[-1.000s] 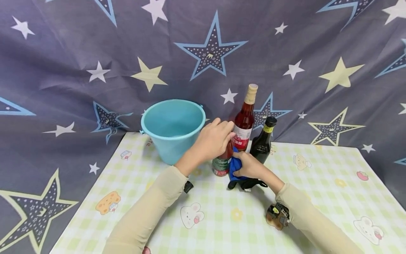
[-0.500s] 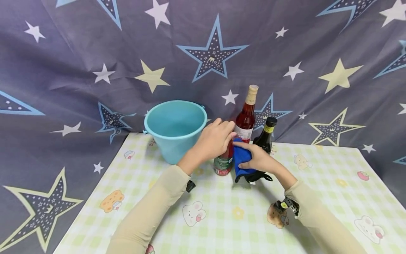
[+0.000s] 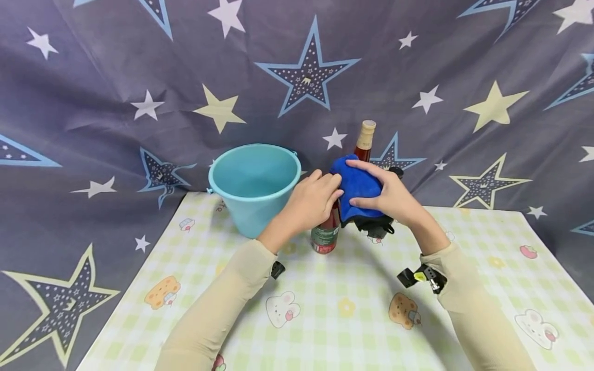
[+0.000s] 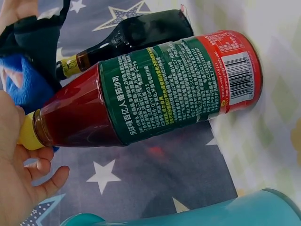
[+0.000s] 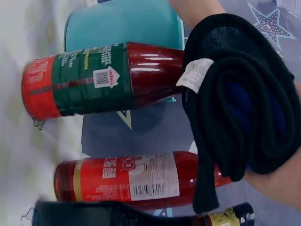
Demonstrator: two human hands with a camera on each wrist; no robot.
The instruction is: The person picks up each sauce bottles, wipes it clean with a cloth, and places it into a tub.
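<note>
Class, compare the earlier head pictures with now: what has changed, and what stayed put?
The right hand lifted the blue cloth from low beside the green-labelled bottle up beside its top. The left hand still grips that top; the bucket and tall bottle stayed put.

Grey star-printed curtain [image 3: 278, 129] behind a pale green-checked table [image 3: 357, 340].

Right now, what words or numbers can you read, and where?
"番茄沙司": green label on sauce bottle.
"0003 S": same label, smaller print.
Unclear: that label's other print, barcode digits.
Too small or blurred: red bottle's label, dark bottle's neck band, blue cloth's white tag, tablecloth letters.
</note>
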